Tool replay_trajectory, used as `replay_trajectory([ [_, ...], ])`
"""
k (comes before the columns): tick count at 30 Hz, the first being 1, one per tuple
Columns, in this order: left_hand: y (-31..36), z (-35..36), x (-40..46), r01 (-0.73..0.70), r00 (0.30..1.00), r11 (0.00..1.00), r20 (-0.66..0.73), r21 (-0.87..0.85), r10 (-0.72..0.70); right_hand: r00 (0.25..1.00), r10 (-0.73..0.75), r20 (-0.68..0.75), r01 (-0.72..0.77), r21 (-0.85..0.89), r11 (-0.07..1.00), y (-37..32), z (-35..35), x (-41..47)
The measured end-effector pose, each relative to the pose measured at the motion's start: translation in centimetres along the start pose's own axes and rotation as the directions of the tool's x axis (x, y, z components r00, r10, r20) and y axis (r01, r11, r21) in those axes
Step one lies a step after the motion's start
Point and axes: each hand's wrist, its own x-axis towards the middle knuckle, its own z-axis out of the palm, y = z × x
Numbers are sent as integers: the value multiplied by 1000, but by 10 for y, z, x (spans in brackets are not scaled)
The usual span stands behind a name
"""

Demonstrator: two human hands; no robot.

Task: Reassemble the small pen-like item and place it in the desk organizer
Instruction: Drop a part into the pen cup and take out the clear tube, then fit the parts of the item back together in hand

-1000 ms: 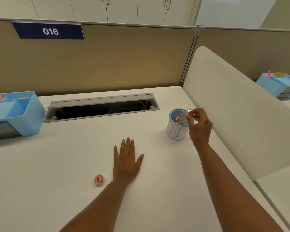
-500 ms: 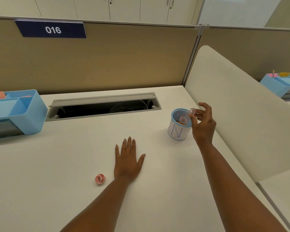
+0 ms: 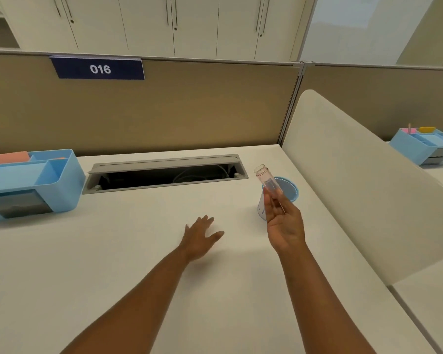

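My right hand (image 3: 284, 226) holds a small clear plastic tube (image 3: 266, 178) by its lower end, the open mouth pointing up and left, just in front of a white cup with a blue rim (image 3: 290, 192). My left hand (image 3: 200, 237) hovers just over the white desk with fingers spread and holds nothing. The blue desk organizer (image 3: 36, 185) stands at the far left of the desk, well away from both hands. The small pink cap seen earlier is hidden, probably behind my left forearm.
A grey cable tray (image 3: 164, 172) with its lid open lies across the back of the desk. A white curved divider (image 3: 356, 180) rises on the right. Beyond it stands a second blue organizer (image 3: 425, 146). A tan partition wall closes the back.
My right hand has lifted the clear tube out of the cup and turned palm-up. My left hand has lifted slightly off the desk. The view has tilted up, and the pink cap is out of sight.
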Motion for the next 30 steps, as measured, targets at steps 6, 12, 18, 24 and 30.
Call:
replay_trajectory([
  [6,54,-40,-32,-239,969,780,-195,-579,152,963,263,64,-264,0,965,48,20,-30],
  [12,38,-67,-58,-296,927,614,-376,-731,0,926,360,116,-316,-286,905,100,35,-44],
  [18,-4,-105,-78,-233,876,566,-424,-790,-231,950,238,202,165,-972,169,140,26,-50],
  [24,-34,-125,-98,-137,879,592,-373,-794,-298,884,416,215,400,-808,-433,178,5,-59],
  [30,-52,-124,-115,-86,897,659,-346,-747,-275,896,294,332,433,-799,-417,192,5,-61],
])
